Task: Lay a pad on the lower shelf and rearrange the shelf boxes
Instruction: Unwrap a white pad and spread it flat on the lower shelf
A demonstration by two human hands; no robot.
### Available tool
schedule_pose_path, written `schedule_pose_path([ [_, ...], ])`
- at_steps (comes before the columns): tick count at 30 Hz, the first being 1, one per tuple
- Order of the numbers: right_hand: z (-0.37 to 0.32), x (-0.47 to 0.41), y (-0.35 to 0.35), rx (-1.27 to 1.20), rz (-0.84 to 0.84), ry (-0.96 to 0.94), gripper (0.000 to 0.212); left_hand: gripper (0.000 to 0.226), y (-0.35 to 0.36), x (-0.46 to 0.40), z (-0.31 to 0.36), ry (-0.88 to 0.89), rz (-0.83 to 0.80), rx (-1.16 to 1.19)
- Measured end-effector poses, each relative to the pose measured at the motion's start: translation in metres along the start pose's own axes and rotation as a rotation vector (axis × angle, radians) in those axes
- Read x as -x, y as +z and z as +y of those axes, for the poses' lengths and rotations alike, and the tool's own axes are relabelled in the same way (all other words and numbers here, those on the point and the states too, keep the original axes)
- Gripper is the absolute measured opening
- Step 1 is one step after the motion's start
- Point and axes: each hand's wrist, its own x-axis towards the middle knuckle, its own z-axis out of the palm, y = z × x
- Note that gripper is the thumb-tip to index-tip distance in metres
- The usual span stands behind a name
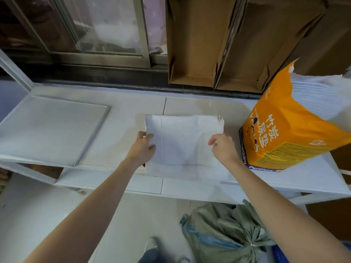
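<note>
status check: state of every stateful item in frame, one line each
pad: folded, flat on the shelf, held at both side edges
left hand: gripping the pad's left edge
right hand: pinching the pad's right edge
orange pad bag: torn open at top, upright, leaning
cardboard boxes: open, empty insides facing camera
green sack: tied shut, on the floor

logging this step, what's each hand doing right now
Left hand: closed on the left edge of the folded white pad.
Right hand: pinching the pad's right edge.
</note>
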Motion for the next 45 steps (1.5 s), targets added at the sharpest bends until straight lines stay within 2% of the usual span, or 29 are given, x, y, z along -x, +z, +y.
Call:
schedule_pose_path([
  [5, -0.004, -0.018, 0.019, 0.110, 0.000, -0.092, 0.051, 0.054, 0.011, -0.019, -0.003, 0.066, -0.042, -0.083],
  [10, 0.002, -0.030, 0.041, 0.208, -0.056, -0.104, 0.043, 0.055, 0.027, -0.032, -0.017, 0.018, -0.069, -0.165],
  [16, 0.013, -0.029, 0.059, 0.364, -0.150, -0.053, 0.073, 0.047, 0.044, -0.027, -0.030, -0.031, -0.032, -0.357],
  [18, 0.012, -0.023, 0.060, 0.472, -0.097, -0.052, 0.074, 0.048, 0.047, -0.022, -0.028, 0.036, 0.027, -0.458],
  [20, 0.008, -0.014, 0.063, 0.543, -0.035, -0.129, 0.067, 0.045, 0.054, -0.016, -0.022, 0.181, 0.010, -0.458],
  [22, 0.004, -0.002, 0.072, 0.522, -0.046, -0.263, 0.056, 0.043, 0.065, -0.006, -0.012, 0.281, -0.058, -0.430],
  [24, 0.001, 0.010, 0.084, 0.465, -0.147, -0.359, 0.054, 0.047, 0.076, 0.001, -0.004, 0.270, -0.133, -0.408],
  [26, 0.003, 0.012, 0.094, 0.403, -0.259, -0.330, 0.060, 0.052, 0.084, 0.000, -0.001, 0.231, -0.174, -0.377],
  [30, 0.015, 0.005, 0.099, 0.396, -0.308, -0.280, 0.061, 0.057, 0.091, -0.004, -0.005, 0.203, -0.225, -0.312],
  [33, 0.015, 0.005, 0.098, 0.420, -0.365, -0.258, 0.063, 0.060, 0.096, -0.003, -0.011, 0.205, -0.261, -0.354],
  [37, 0.004, 0.008, 0.091, 0.418, -0.356, -0.234, 0.065, 0.062, 0.089, 0.000, -0.006, 0.197, -0.232, -0.392],
  [45, -0.025, 0.022, 0.031, 0.432, -0.223, -0.304, 0.069, 0.067, 0.036, 0.016, 0.016, 0.292, -0.051, -0.465],
])
